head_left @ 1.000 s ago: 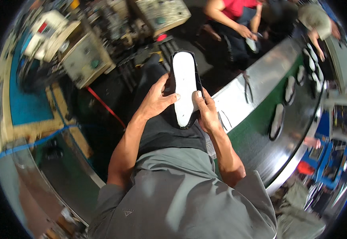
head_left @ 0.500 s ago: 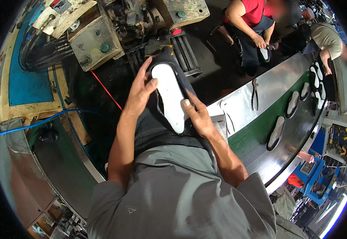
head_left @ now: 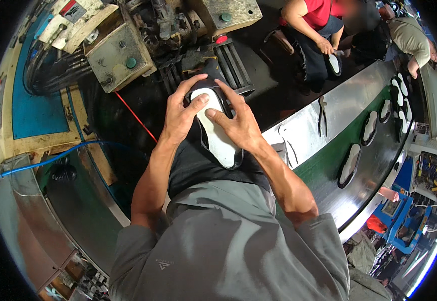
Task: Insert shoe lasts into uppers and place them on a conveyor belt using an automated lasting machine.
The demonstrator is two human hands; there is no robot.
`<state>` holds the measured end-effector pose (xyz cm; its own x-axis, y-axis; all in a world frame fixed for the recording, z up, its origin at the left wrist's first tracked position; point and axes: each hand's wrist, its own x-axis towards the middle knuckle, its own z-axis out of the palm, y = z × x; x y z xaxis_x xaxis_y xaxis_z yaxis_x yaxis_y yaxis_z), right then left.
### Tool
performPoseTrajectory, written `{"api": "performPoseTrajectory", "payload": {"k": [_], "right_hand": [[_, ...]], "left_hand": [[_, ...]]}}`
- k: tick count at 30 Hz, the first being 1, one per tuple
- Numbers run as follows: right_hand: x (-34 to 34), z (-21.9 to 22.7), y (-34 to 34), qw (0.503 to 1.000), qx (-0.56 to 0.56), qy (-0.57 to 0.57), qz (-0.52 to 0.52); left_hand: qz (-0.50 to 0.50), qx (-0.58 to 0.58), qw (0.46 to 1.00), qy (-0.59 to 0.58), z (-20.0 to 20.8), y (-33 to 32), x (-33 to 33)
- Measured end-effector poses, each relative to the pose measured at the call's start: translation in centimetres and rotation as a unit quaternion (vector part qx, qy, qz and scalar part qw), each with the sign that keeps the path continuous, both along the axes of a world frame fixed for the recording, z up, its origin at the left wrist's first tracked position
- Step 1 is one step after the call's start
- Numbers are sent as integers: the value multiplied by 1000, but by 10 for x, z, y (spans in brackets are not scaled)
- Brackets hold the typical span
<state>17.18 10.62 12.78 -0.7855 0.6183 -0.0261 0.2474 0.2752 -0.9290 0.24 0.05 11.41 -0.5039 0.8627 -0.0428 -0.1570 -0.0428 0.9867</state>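
White-soled shoe (head_left: 222,143), left hand (head_left: 181,111) gripping its far end, right hand (head_left: 241,125) shifted up, gripping there too

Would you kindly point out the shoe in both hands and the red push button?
Held shoe (head_left: 219,135): head view, on its white face.
Red push button (head_left: 221,38): head view, on its cap.

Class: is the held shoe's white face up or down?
Up: the shoe shows its white face from above, held between left hand and right hand.
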Motion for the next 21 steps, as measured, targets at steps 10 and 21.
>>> {"api": "performPoseTrajectory", "payload": {"k": [10,21], "right_hand": [[2,2,3,994,-105,25,-11],[21,2,50,944,-291,111,108]], "left_hand": [[-82,15,985,150,5,3,-24],[-86,89,989,76,-11,-2,-23]]}}
